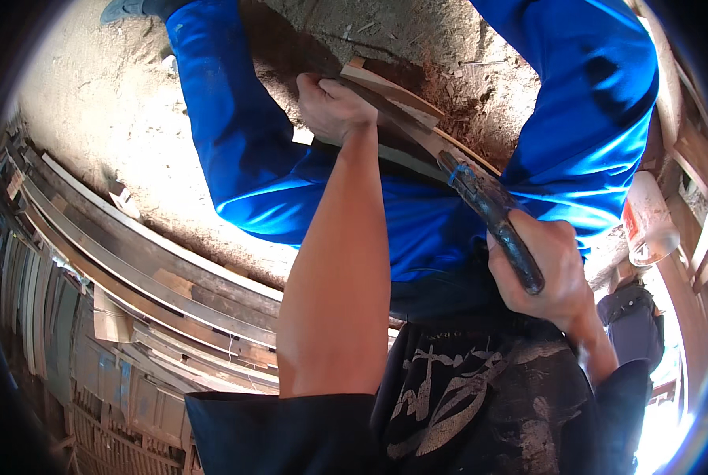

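Observation:
My left hand (334, 108) is closed at the far end of a long dark blade (393, 115), beside a pale wooden board (373, 81); exactly what its fingers grip is hidden. My right hand (536, 265) is wrapped round the long, dark handle (480, 198) of this bladed tool, which has a blue band near the blade. The blade runs diagonally along the wood, between my blue-trousered legs (235, 158), and I cannot tell whether the two touch.
Long planks and strips (156, 261) lie along the left, beside the dusty ground (100, 103). At the right are a pale cylindrical container (651, 222), leaning timber (686, 150) and a dark bag-like item (627, 321). A sandal (120, 9) shows at top left.

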Motion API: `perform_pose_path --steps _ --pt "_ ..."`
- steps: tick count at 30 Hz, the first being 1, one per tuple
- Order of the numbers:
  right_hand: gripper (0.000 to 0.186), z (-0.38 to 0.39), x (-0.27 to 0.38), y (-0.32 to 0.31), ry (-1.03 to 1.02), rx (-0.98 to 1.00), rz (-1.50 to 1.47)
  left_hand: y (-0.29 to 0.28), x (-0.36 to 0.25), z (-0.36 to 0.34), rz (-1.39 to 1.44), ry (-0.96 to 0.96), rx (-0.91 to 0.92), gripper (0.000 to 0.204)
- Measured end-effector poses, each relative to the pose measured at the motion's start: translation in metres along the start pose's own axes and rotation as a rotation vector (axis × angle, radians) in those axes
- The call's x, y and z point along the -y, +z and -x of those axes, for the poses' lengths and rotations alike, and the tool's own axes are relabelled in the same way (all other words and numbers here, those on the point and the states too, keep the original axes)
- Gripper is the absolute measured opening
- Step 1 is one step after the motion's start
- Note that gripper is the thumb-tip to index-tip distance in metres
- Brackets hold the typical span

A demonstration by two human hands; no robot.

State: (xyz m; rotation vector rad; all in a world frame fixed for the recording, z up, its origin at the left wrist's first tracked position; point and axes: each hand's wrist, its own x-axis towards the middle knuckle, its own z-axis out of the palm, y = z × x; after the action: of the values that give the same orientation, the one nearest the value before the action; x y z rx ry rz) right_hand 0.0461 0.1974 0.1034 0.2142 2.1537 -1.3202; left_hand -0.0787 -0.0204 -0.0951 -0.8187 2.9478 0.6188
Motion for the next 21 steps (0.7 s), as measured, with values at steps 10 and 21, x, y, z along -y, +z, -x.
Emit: perform_pose_path --steps 10,21 --pt "0.027 0.028 0.003 -0.014 -0.013 0.058 0.159 0.004 -0.004 0.003 0.022 -0.004 0.022 0.018" --pt "0.010 0.044 0.010 -0.017 0.096 -0.061 0.023 0.000 -0.002 0.004 0.017 0.073 0.029 0.013"
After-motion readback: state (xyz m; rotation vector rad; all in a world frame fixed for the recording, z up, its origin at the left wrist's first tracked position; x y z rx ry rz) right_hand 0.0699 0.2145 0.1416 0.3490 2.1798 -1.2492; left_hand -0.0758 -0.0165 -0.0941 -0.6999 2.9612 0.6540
